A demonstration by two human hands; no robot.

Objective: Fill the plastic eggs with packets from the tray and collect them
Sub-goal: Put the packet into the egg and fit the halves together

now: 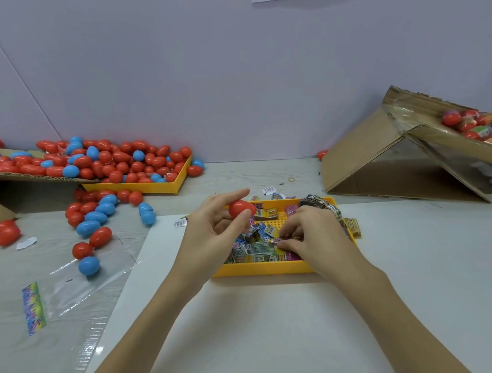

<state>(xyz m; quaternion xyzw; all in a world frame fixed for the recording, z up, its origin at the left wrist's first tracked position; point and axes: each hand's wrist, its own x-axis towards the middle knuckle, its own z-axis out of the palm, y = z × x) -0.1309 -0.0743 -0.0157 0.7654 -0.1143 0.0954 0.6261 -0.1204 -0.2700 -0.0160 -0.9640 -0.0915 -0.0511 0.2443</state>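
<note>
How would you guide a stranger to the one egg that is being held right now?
Find the yellow tray of packets at the table's centre. Just above its far left corner, the left hand pinches a red egg. It alone is off the table, unlike the loose eggs lying further left.

Two bare forearms are reaching in from the near edge and converging on the yellow tray (262, 268). The left hand (212, 226) is hovering over the tray's left end, palm turned toward the right, thumb and curled fingers pinching a red egg (240, 208) above the tray's far-left corner, index finger stretching out over the top of it. The right hand (309, 234) is lying low across the tray's right half, knuckles up, wrist crossing the tray's near wall, its fingers (289, 243) bending down and leftward into the middle of the tray; whether they are gripping anything cannot be told.
</note>
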